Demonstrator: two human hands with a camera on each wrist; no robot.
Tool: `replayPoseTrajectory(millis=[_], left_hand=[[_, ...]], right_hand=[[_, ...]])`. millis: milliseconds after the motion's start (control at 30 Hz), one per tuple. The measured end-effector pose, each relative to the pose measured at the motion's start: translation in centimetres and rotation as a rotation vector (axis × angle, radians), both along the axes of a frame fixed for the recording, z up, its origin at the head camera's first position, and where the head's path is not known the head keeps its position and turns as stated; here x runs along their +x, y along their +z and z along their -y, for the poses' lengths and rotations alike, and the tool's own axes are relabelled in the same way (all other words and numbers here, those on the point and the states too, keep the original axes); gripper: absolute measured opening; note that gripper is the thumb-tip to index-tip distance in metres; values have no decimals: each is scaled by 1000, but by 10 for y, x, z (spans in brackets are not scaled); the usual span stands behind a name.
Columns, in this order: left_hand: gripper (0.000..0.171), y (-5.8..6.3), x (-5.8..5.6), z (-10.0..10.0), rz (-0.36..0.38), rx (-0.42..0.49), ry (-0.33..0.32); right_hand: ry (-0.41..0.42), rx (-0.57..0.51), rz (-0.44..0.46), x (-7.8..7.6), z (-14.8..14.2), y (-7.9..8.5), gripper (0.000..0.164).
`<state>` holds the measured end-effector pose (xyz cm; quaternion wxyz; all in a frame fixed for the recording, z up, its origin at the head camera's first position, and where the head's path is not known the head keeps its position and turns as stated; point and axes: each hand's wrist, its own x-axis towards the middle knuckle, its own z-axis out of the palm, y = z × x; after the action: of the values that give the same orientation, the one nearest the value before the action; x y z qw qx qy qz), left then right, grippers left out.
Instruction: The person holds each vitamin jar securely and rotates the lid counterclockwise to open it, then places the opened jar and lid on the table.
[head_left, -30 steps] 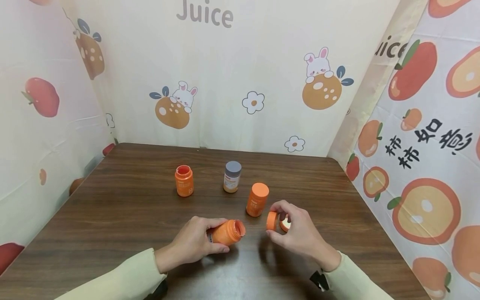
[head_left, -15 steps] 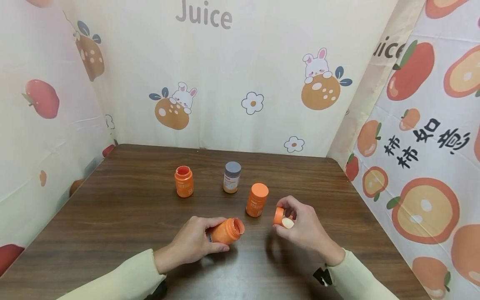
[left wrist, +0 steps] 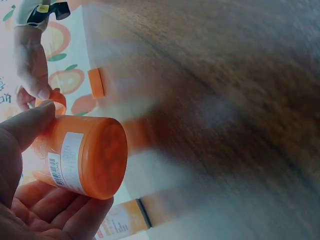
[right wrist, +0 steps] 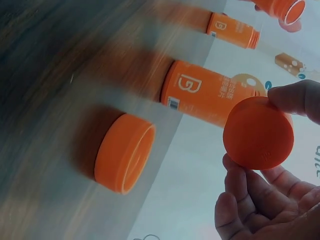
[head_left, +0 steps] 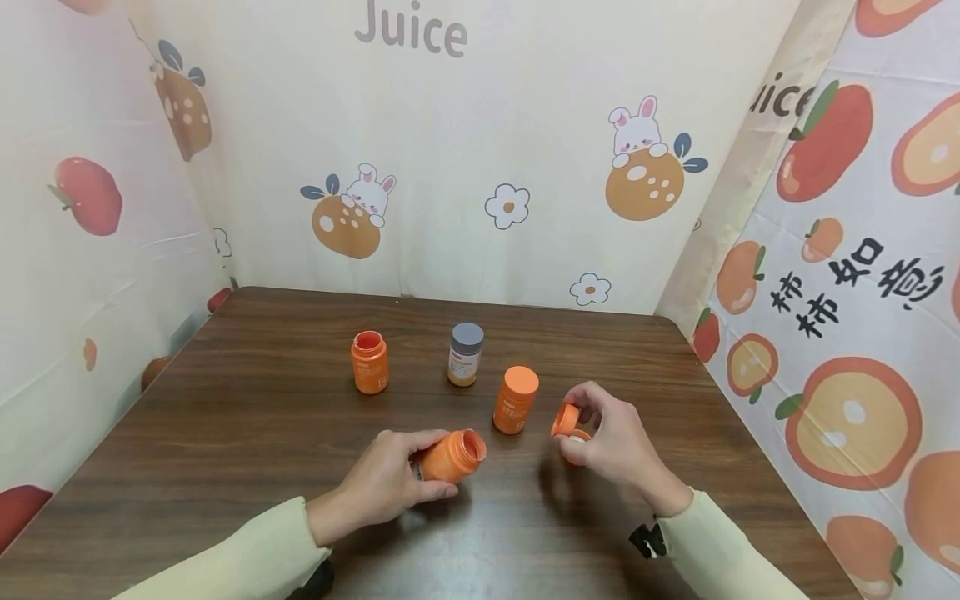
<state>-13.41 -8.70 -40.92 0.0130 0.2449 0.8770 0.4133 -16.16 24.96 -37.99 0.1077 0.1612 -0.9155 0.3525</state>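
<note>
My left hand point(head_left: 381, 477) grips an uncapped orange bottle point(head_left: 452, 457), tilted with its mouth up and to the right. The left wrist view shows its base and a white barcode label point(left wrist: 71, 161). My right hand point(head_left: 617, 437) pinches an orange cap point(right wrist: 258, 134) by its edge, thumb on one side and fingers on the other. In the head view its hollow side faces left, towards the bottle. A second orange cap point(right wrist: 120, 152) lies on the table close by, partly hidden by the right hand in the head view.
A capped orange bottle point(head_left: 515, 402) stands between and beyond the hands. Farther back are a grey-lidded bottle point(head_left: 465, 357) and an uncapped orange bottle point(head_left: 370, 363). The brown wooden table point(head_left: 285, 433) meets fruit-print curtains at the back and sides.
My right hand has moved right and slightly away with its cap, which now tilts differently. The bottle in my left hand has risen slightly, staying tilted. The standing bottles have not moved.
</note>
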Motion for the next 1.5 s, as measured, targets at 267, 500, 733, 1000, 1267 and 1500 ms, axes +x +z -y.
replayPoseTrajectory(millis=[267, 500, 733, 1000, 1267, 1500], left_hand=[[62, 1, 0, 1, -3, -2, 6], [61, 1, 0, 1, 5, 7, 7], [61, 0, 1, 1, -22, 26, 14], [59, 0, 2, 0, -34, 52, 24], [58, 1, 2, 1, -5, 70, 52], [55, 0, 1, 2, 13, 100, 62]], right_hand=[[-41, 28, -30, -9, -6, -1, 42], [-86, 45, -15, -19, -11, -1, 38], [-123, 78, 45, -29, -18, -2, 35], [-144, 82, 109, -39, -23, -5, 34], [-156, 101, 166, -51, -26, -12, 36], [-174, 126, 223, -61, -28, -19, 38]])
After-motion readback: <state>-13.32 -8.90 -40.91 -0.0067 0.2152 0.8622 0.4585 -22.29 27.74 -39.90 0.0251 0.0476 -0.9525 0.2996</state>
